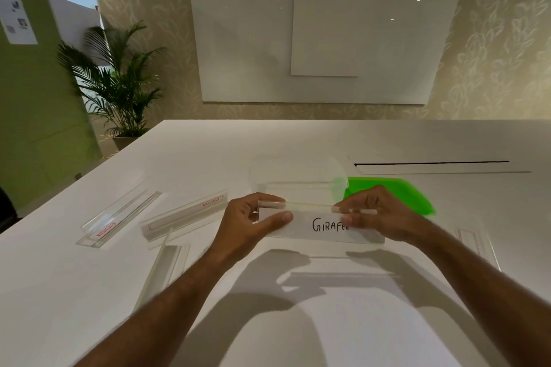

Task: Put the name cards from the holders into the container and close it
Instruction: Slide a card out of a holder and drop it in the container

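I hold a clear acrylic card holder (301, 205) above the white table (208, 152), a little off its surface. Inside it sits a white name card (325, 225) lettered "GIRAFFE". My left hand (253, 217) grips the holder's left end, thumb across the front. My right hand (378, 211) pinches the right end, where the card's edge is; I cannot tell whether its fingers are on the card or the holder. Just behind the hands stands a clear plastic container (295, 176), open on top. Its green lid (396, 192) lies flat to its right.
Three clear holders lie to the left: one far left (119, 217), one nearer the middle (185, 214), one close by (164, 271). Another holder (477, 244) lies behind my right forearm. A slot with a black line (432, 163) crosses the table at the back right.
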Demonstrator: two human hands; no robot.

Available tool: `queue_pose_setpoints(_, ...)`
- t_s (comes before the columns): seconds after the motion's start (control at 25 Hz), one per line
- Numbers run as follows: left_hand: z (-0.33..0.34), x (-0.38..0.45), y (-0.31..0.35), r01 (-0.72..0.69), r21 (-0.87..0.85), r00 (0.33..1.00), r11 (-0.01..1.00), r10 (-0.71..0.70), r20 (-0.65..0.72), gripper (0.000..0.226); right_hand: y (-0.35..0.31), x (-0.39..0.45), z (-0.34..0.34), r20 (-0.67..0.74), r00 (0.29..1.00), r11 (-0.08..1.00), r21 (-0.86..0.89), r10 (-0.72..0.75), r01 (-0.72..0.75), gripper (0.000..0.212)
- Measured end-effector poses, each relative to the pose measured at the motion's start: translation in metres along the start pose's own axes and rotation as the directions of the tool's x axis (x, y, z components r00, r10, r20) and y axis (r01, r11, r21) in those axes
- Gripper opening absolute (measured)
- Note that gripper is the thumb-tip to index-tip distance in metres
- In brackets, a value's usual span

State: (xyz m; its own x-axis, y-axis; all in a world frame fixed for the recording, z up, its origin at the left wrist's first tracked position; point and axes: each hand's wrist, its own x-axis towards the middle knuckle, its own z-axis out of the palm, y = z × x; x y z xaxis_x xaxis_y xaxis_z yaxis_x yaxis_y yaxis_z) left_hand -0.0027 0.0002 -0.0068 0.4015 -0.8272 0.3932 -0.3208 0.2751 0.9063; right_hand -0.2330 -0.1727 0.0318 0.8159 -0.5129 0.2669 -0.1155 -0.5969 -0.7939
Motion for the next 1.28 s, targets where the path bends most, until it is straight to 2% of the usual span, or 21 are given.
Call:
queue_pose_setpoints(0.12, -0.003, 0.003, 0.002, 0.023, -0.019, 1.0, 1.0, -0.023, 0.0, 0.043, 0.001, 0.004, 0.001, 0.024, 0.999, 0.998, 0.035, 0.049, -0.05, 0.017)
queue_pose_setpoints(0.24, -0.008, 0.012, 0.005, 0.023, 0.019, 1.0, 1.0, -0.023, 0.016, 0.044, -0.004, 0.01, -0.005, 0.066, 0.998, 0.997, -0.079, 0.018, -0.013, 0.04)
queue_pose_setpoints(0.28, -0.009, 0.017, 0.006, 0.02, 0.048, 1.0, 0.999, -0.021, 0.02, 0.045, -0.008, 0.013, -0.008, 0.091, 0.996, 0.988, -0.152, 0.012, 0.002, 0.046)
queue_pose_setpoints(0.36, -0.013, 0.027, 0.008, 0.015, 0.128, 0.999, 0.992, -0.019, 0.028, 0.046, -0.013, 0.024, -0.015, 0.11, 0.994, 0.965, -0.262, 0.013, 0.017, 0.044)
queue_pose_setpoints(0.56, -0.022, 0.068, 0.01, -0.111, 0.385, 0.993, 0.916, 0.091, 0.07, 0.042, -0.02, 0.064, -0.031, 0.053, 0.999, 0.903, -0.43, 0.006, 0.017, 0.048)
queue_pose_setpoints(0.76, -0.029, 0.117, 0.012, -0.144, 0.509, 0.989, 0.849, 0.102, 0.109, 0.036, -0.02, 0.107, -0.035, 0.04, 0.999, 0.806, -0.591, 0.003, 0.021, 0.049)
queue_pose_setpoints(0.88, -0.028, 0.14, 0.006, -0.152, 0.635, 0.985, 0.757, 0.064, 0.16, 0.027, -0.013, 0.129, -0.032, 0.032, 0.999, 0.745, -0.668, 0.039, -0.007, 0.05)
queue_pose_setpoints(0.96, -0.027, 0.151, -0.002, -0.148, 0.713, 0.984, 0.685, 0.032, 0.174, 0.024, -0.008, 0.142, -0.028, 0.018, 0.996, 0.665, -0.745, 0.085, -0.043, 0.055)
queue_pose_setpoints(1.08, -0.026, 0.165, -0.013, -0.134, 0.785, 0.979, 0.605, -0.044, 0.201, 0.032, 0.0, 0.161, -0.022, 0.034, 0.989, 0.579, -0.813, 0.146, -0.058, 0.053)
queue_pose_setpoints(1.16, -0.024, 0.174, -0.019, -0.122, 0.834, 0.969, 0.538, -0.12, 0.218, 0.038, 0.007, 0.171, -0.019, 0.089, 0.976, 0.569, -0.821, 0.199, -0.041, 0.043)
queue_pose_setpoints(1.28, -0.02, 0.185, -0.026, -0.14, 0.893, 0.942, 0.427, -0.219, 0.253, 0.037, 0.018, 0.18, -0.016, 0.192, 0.947, 0.592, -0.806, 0.259, 0.002, 0.024)
